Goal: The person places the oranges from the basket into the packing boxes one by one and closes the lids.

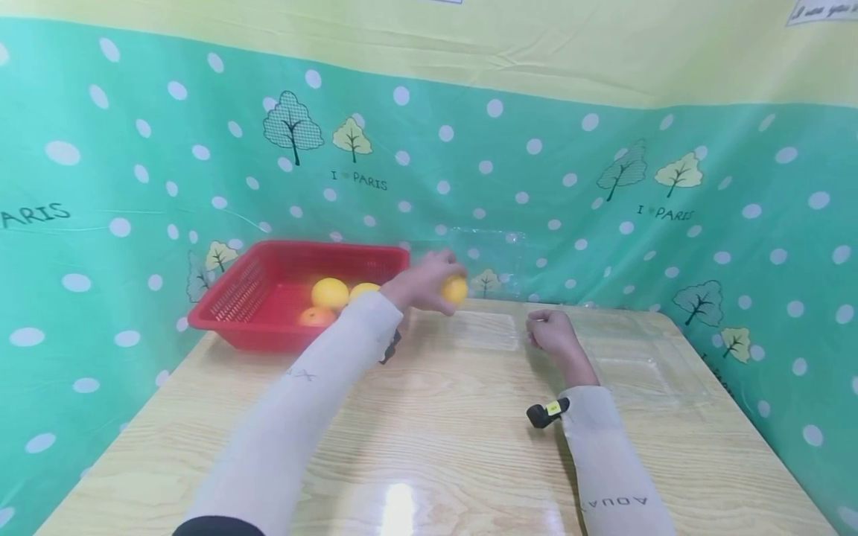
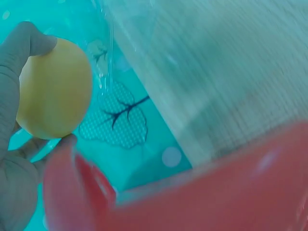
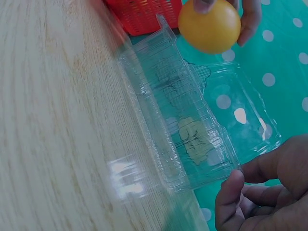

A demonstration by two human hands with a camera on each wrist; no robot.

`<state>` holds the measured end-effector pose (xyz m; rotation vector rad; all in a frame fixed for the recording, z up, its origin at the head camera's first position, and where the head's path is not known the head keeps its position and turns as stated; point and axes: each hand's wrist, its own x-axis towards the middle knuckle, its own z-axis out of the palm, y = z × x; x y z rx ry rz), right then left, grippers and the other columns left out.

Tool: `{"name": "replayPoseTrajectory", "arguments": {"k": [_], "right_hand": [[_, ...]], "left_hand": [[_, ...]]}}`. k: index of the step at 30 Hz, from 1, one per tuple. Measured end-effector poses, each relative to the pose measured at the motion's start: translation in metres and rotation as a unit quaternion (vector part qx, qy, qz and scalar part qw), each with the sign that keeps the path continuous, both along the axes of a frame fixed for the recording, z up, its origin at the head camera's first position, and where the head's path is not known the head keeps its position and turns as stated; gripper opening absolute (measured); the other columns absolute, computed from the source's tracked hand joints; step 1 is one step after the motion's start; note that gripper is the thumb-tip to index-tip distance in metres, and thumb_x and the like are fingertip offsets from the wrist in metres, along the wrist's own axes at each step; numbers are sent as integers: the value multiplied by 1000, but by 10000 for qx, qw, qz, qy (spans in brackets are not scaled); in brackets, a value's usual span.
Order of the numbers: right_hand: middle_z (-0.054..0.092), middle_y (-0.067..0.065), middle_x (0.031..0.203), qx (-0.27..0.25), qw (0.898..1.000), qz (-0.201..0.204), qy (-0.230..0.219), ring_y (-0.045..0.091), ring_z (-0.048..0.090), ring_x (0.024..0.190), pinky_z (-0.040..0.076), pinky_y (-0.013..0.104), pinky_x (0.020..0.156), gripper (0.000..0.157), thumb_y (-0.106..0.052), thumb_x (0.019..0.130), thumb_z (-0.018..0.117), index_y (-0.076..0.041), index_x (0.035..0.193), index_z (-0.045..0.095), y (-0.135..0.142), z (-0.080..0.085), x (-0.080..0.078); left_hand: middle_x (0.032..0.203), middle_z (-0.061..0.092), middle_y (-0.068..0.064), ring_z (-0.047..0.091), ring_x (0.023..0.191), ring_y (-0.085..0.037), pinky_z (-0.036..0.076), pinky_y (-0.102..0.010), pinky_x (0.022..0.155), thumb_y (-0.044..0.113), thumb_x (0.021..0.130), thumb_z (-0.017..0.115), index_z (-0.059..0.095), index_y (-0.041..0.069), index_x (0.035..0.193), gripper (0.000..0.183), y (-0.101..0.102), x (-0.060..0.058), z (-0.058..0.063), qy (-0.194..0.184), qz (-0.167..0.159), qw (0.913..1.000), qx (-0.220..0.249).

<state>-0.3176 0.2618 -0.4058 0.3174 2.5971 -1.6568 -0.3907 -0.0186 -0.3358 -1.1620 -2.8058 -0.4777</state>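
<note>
My left hand (image 1: 427, 283) grips an orange (image 1: 455, 290), thumb on one side and fingers on the other, just right of the red basket. In the right wrist view the orange (image 3: 210, 26) hangs above the far end of a clear plastic clamshell box (image 3: 178, 120). The box lies with its lid (image 3: 236, 106) folded back against the patterned cloth. At the box's near corner, the thumb and index finger of my right hand (image 3: 274, 192) pinch the rim. The left wrist view shows the orange (image 2: 57, 91) apart from the box.
The red basket (image 1: 234, 325) stands at the table's back left, holding yellow fruits (image 1: 330, 294) and a redder one (image 1: 316, 317). More clear plastic packaging (image 1: 646, 372) lies on the right of the wooden table (image 1: 456, 432). A green dotted cloth (image 1: 496, 193) hangs behind.
</note>
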Motion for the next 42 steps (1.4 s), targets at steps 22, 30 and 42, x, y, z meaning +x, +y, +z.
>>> {"name": "replayPoseTrajectory", "arguments": {"k": [22, 30, 42], "right_hand": [[59, 25, 116, -107, 9999, -31, -42, 27, 61, 90, 53, 33, 77, 44, -12, 106, 46, 7, 145, 46, -2, -1, -2], [58, 24, 122, -153, 9999, -14, 27, 29, 62, 97, 54, 30, 77, 45, -13, 107, 45, 7, 147, 45, 0, -3, -5], [60, 22, 113, -83, 9999, -24, -81, 22, 59, 84, 52, 35, 77, 44, -14, 106, 47, 5, 146, 47, 0, -1, -5]], "left_hand": [[142, 47, -8, 44, 126, -26, 47, -43, 101, 27, 79, 85, 58, 20, 143, 69, 44, -6, -46, -84, -222, 9997, -116], [146, 47, -9, 46, 129, -27, 48, -44, 103, 28, 84, 81, 56, 21, 145, 67, 47, -8, -48, -390, -93, 9990, -221], [149, 44, -6, 43, 134, -25, 44, -48, 108, 31, 88, 75, 53, 21, 149, 66, 48, -1, -55, -779, 281, 9962, -286]]}}
